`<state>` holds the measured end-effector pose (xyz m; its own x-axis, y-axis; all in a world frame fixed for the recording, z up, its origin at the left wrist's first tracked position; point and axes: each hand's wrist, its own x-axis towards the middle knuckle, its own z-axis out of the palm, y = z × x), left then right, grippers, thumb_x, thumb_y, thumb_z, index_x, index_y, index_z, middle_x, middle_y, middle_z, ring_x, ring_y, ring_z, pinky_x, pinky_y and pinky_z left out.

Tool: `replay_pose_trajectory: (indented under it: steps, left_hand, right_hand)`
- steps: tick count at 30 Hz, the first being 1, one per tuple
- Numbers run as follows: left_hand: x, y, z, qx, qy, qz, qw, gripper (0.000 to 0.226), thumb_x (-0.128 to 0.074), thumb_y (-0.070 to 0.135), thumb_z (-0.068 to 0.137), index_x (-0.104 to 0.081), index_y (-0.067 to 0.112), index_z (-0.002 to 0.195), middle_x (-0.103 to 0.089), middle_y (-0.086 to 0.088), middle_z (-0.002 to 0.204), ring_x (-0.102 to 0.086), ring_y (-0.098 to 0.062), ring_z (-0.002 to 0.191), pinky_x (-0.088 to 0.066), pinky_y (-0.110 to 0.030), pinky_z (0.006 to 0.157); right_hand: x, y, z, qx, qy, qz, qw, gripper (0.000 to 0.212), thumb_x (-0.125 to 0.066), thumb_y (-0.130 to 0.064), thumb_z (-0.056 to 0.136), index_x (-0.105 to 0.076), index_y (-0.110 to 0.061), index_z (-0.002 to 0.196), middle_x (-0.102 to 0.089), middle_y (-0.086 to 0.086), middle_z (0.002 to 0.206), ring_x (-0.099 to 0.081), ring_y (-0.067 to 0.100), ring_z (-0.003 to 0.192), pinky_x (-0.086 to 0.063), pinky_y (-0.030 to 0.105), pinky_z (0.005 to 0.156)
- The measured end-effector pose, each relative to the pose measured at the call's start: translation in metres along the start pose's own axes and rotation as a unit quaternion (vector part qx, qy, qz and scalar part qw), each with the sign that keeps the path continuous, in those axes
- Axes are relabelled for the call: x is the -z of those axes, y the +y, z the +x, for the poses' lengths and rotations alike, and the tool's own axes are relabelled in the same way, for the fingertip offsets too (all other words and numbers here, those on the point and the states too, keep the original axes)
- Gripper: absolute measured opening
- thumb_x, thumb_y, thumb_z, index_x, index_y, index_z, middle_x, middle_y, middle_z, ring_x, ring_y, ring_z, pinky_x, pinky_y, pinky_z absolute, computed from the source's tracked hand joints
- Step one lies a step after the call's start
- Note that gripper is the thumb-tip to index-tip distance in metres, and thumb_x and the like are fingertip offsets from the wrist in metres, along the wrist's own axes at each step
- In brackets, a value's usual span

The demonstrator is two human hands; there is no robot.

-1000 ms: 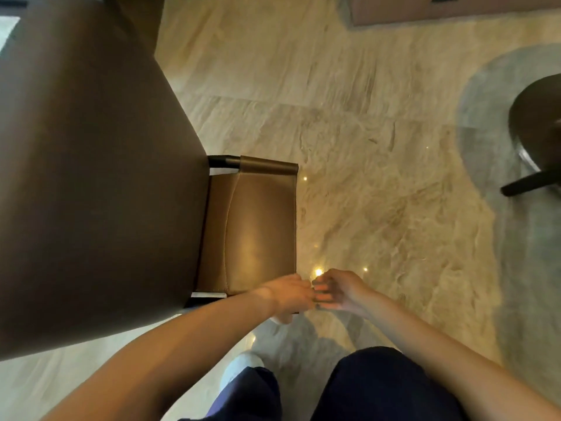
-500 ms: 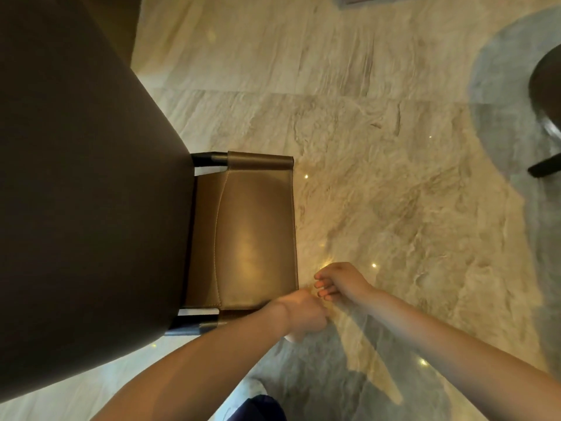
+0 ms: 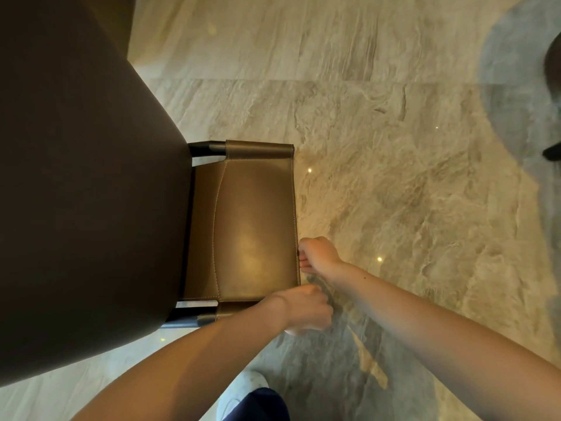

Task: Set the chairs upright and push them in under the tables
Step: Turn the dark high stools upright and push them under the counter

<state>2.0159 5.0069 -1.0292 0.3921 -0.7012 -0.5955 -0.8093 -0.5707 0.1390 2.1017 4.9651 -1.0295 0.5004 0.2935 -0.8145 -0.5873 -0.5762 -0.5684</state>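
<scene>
A brown leather chair point(image 3: 252, 226) stands upright with its seat tucked under the dark brown table point(image 3: 85, 192) on the left. Only its backrest and dark frame ends show past the table edge. My right hand point(image 3: 317, 256) has its fingers curled against the backrest's outer edge, about two thirds of the way down. My left hand point(image 3: 303, 308) is curled over the near corner of the same backrest. The chair's legs and seat are hidden.
Polished beige marble floor point(image 3: 394, 147) stretches to the right of the chair. A grey rounded floor area point(image 3: 510, 101) holds a dark piece of furniture point(image 3: 554, 56) at the right edge. My white shoe point(image 3: 243, 390) and dark trouser leg are at the bottom.
My hands were together at the backrest's near corner; the right hand has slid further along the edge. The view has moved closer over the chair.
</scene>
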Motion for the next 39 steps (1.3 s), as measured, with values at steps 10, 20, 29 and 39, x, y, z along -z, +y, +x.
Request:
replay_pose_trajectory:
  steps: [10,20,29,39]
  left_hand:
    - [0.031,-0.026,-0.024,0.016,0.003,0.039,0.999,0.023,-0.048,0.008,0.084,-0.068,0.014,0.075,-0.066,-0.001,0.075,-0.056,-0.020,0.064,-0.044,-0.032,0.060]
    - [-0.007,-0.003,-0.011,0.065,0.115,-0.134,0.982,0.019,-0.055,0.025,0.083,-0.064,0.012,0.094,-0.061,-0.004,0.101,-0.052,-0.024,0.102,-0.038,-0.039,0.096]
    - [-0.015,-0.006,-0.013,0.119,0.107,-0.153,0.975,0.022,-0.045,0.028,0.088,-0.064,0.018,0.086,-0.059,0.002,0.096,-0.043,-0.021,0.078,-0.037,-0.035,0.086]
    - [-0.007,0.011,-0.023,0.129,0.026,-0.106,0.986,0.049,-0.038,0.035,0.091,-0.051,0.017,0.047,-0.047,0.001,0.047,-0.044,-0.017,0.055,-0.031,-0.032,0.093]
  right_hand:
    - [-0.002,-0.011,0.004,-0.030,0.009,0.099,0.995,0.027,-0.049,-0.034,0.084,-0.060,-0.009,0.080,-0.058,0.008,0.076,-0.056,0.025,0.069,-0.046,0.032,0.069]
    - [-0.002,-0.003,0.007,-0.042,-0.066,0.130,0.988,0.016,-0.054,-0.030,0.084,-0.052,-0.016,0.076,-0.054,-0.004,0.051,-0.051,0.009,0.041,-0.043,0.020,0.047]
    - [-0.001,-0.007,0.011,0.010,-0.086,0.046,0.995,0.037,-0.055,-0.046,0.080,-0.059,-0.012,0.095,-0.057,0.008,0.085,-0.054,0.022,0.070,-0.046,0.032,0.064]
    - [-0.011,-0.001,0.009,0.058,-0.026,-0.014,0.998,0.035,-0.054,-0.042,0.078,-0.051,-0.010,0.066,-0.049,0.006,0.056,-0.052,0.025,0.055,-0.044,0.034,0.058]
